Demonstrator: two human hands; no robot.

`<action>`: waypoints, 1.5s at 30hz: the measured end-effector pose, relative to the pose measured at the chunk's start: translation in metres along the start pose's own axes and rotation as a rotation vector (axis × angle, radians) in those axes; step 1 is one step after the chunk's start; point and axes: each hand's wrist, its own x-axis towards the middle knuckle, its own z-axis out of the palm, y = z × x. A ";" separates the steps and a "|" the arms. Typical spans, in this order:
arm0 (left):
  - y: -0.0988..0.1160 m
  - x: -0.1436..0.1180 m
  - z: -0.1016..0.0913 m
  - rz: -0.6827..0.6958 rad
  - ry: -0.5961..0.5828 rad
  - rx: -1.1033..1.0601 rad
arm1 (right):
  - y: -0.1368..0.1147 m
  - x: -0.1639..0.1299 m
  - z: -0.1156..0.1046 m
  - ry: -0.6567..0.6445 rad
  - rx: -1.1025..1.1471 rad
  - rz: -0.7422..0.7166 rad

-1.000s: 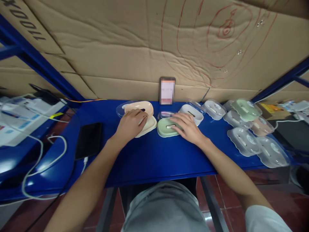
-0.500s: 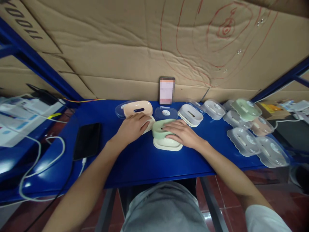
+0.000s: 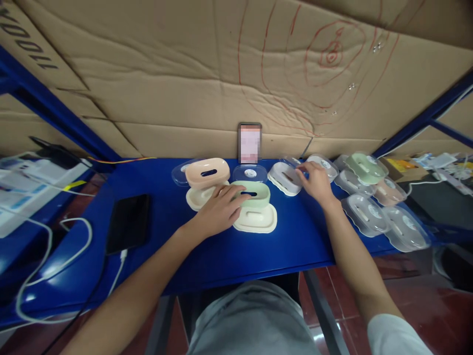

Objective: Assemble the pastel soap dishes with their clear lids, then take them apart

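Note:
At the table's middle, my left hand [image 3: 220,207] has its fingers closed around the left end of a pale green oval soap dish tray [image 3: 260,191] with a slot. In front of the tray lies its cream base [image 3: 256,219]. My right hand [image 3: 317,182] curls its thumb and fingers on the right end of a grey soap dish tray [image 3: 285,178] sitting on a cream base. Left of centre, a peach tray [image 3: 212,170] lies behind another cream base [image 3: 199,197]. A clear lid [image 3: 250,173] with a round label is behind the green tray.
Several soap dishes with clear lids [image 3: 365,214] are grouped at the right, one green dish [image 3: 366,167] stacked on top. A phone [image 3: 250,143] leans on the cardboard wall [image 3: 177,74]. A black tablet [image 3: 128,223] with a white cable lies at the left.
My right hand has left the green tray and moved right to the grey one. My left hand has come from the peach tray to the green tray, which now sits behind its uncovered cream base.

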 end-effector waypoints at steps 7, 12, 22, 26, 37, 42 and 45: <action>0.022 0.000 -0.006 0.128 -0.030 -0.027 | -0.033 -0.010 0.004 -0.163 0.016 -0.177; 0.022 -0.001 -0.004 0.148 -0.086 0.010 | -0.012 0.001 -0.008 -0.006 0.135 -0.231; 0.010 -0.002 -0.016 0.099 0.023 0.006 | 0.059 0.002 -0.005 0.019 -0.261 0.345; 0.005 -0.001 -0.018 0.098 0.123 0.025 | 0.064 0.005 -0.013 0.095 -0.229 0.294; -0.030 -0.003 -0.021 -0.183 0.277 0.135 | 0.027 0.001 0.008 -0.083 -0.246 0.225; -0.042 -0.005 -0.023 -0.303 0.255 0.187 | 0.042 0.006 0.006 -0.024 -0.196 0.259; -0.044 -0.006 -0.023 -0.351 0.254 0.166 | 0.047 0.011 0.000 0.034 -0.142 0.209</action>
